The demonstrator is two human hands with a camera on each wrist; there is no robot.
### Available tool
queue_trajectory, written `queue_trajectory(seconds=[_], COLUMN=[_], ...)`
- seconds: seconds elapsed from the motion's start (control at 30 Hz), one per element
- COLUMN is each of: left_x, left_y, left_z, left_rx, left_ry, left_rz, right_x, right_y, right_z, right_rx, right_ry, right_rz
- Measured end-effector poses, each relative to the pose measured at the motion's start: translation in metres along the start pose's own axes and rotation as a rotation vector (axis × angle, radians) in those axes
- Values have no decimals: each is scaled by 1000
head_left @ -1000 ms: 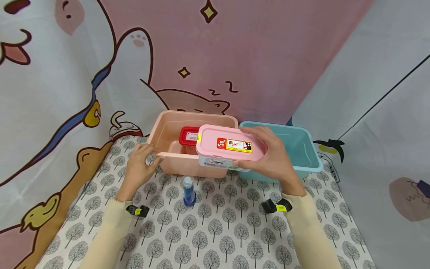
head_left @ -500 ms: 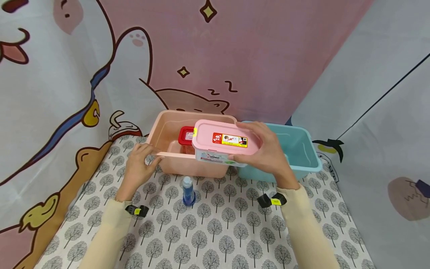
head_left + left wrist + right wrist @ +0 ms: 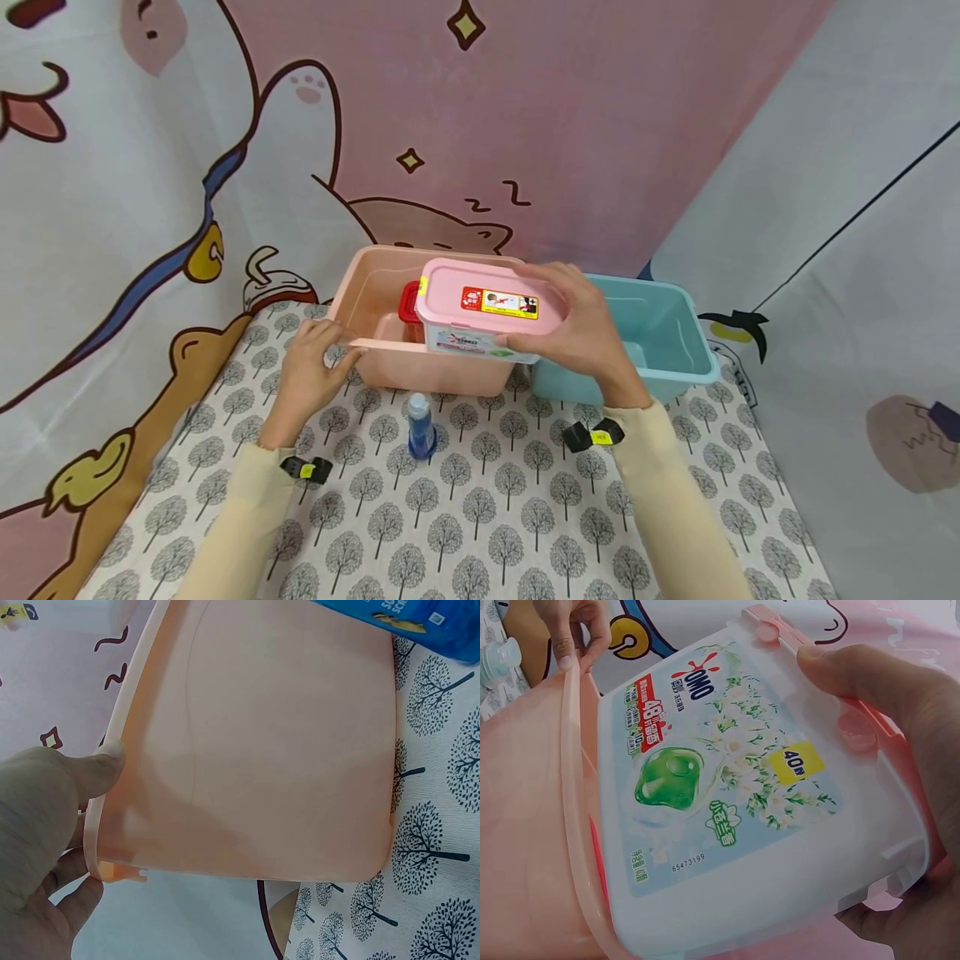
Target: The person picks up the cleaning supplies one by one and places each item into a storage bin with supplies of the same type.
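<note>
My right hand (image 3: 573,325) grips a laundry pod box (image 3: 487,304) with a pink lid and white body. Its thumb and fingers span the lid end, and the OMO label (image 3: 705,750) faces the right wrist camera. The box hangs over the front rim of a peach plastic bin (image 3: 420,371), slightly tilted. At the bin's left front corner, my left hand (image 3: 309,367) holds the rim, thumb on one side and fingers on the other in the left wrist view. Inside the bin stands a container with a red lid (image 3: 408,302), partly hidden by the box.
A teal bin (image 3: 671,329) stands right beside the peach one. In front of the peach bin, a blue bottle (image 3: 422,429) with a pale cap is upright on the tree-print tablecloth (image 3: 480,517). A cartoon curtain (image 3: 570,125) hangs behind the bins.
My right hand has carried the laundry pod box left and slightly farther back over the peach bin, covering more of the red-lidded container. My left hand stays on the rim.
</note>
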State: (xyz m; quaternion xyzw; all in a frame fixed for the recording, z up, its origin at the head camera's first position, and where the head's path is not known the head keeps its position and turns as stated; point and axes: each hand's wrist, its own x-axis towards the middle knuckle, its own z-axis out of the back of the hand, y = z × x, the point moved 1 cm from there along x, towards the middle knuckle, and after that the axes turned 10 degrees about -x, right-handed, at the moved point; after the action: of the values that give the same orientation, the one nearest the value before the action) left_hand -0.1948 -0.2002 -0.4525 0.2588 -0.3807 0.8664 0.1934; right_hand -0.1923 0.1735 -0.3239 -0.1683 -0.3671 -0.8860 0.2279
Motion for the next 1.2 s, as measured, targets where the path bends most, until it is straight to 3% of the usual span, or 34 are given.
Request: queue_trajectory(seconds=[0.8,1.2], left_x=[0,0], left_y=[0,1], left_z=[0,-1], left_rx=[-5,-1], left_ry=[-8,-8], left_rz=[-3,-4], right_x=[33,42], right_y=[-2,-6], right_z=[-26,-41], right_rx=[-31,-75], right_ry=[43,114], right_rz=[-21,-94])
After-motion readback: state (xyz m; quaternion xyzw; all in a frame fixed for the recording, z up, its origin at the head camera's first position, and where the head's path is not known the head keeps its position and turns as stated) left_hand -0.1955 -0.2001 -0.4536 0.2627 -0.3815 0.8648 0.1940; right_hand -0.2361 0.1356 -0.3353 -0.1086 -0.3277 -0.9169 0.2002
